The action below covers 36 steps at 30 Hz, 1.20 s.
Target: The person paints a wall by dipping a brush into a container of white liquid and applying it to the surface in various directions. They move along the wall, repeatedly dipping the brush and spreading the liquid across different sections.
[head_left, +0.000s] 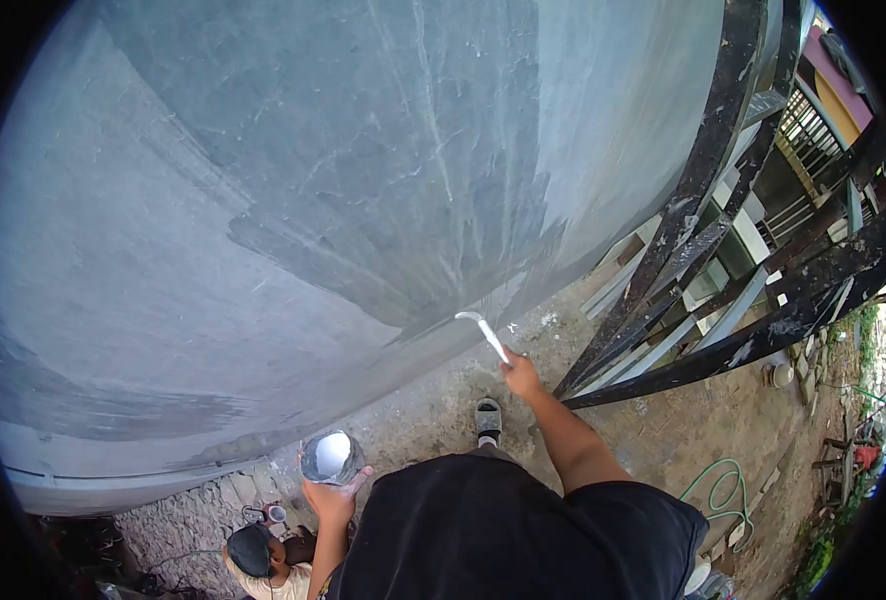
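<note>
My right hand (pixel 520 372) is closed around the handle of a white-coated brush (pixel 484 331), whose curved head is at the lower part of the grey wall (pixel 363 180). Lower left, my left hand (pixel 335 497) holds a round grey container (pixel 332 458) from below, with white paint or a similar white material inside. Darker and lighter grey patches with streaks cover the wall. Whether the brush head touches the wall is hard to tell.
A person (pixel 255 555) in a dark cap is low at the bottom left, beside a small cup (pixel 277 514). Dark paint-spotted beams (pixel 703 170) rise at the right. A green hose (pixel 728 500) lies on the ground at the lower right.
</note>
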Available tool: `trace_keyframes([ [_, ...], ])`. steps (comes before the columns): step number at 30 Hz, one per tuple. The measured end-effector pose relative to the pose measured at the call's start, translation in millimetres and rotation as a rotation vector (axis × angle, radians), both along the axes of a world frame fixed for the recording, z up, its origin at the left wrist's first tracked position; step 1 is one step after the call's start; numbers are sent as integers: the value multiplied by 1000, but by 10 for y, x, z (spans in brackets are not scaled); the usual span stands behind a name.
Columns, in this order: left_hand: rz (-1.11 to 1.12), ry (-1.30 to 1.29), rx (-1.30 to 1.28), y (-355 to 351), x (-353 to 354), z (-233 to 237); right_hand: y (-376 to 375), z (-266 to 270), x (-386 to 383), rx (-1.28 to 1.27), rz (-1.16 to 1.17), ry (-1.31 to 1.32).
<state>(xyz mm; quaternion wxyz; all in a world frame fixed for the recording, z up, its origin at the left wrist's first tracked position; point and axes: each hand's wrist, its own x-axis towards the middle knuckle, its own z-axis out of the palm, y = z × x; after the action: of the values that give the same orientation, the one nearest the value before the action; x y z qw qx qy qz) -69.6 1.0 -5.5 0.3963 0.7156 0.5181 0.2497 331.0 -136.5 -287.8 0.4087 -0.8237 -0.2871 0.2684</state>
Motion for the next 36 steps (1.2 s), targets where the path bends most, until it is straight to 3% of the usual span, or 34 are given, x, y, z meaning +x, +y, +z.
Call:
trace_keyframes([
  [4,22,-51,33,-53,-2,-51,-465,-22,722,-79,-141,-154],
  [8,58,-110,-38,-125,24,13,-353,94,534,-116,-191,-58],
  [11,80,-119,-22,-160,-7,-17,-56,-259,-116,15,69,-143],
  [15,40,-23,99,-128,-70,-37,253,26,-868,-1,443,13],
  [18,56,-141,-38,-127,108,151,357,176,-945,27,620,-79],
  [19,42,-124,-8,-113,116,153,353,166,-860,27,618,-82],
  [21,28,-108,23,-96,88,109,302,153,-477,26,378,-26],
  [26,25,-123,10,-96,19,3,-341,107,614,15,24,-234],
  [28,28,-138,20,-96,-10,-39,-485,281,730,17,-70,-258],
  [30,33,-154,28,-119,2,-69,-542,453,765,-90,-346,-139],
  [33,97,-252,-42,-151,62,-73,-374,244,474,23,-154,-238],
  [36,104,-225,-57,-174,31,-63,-28,69,-289,181,156,-147],
])
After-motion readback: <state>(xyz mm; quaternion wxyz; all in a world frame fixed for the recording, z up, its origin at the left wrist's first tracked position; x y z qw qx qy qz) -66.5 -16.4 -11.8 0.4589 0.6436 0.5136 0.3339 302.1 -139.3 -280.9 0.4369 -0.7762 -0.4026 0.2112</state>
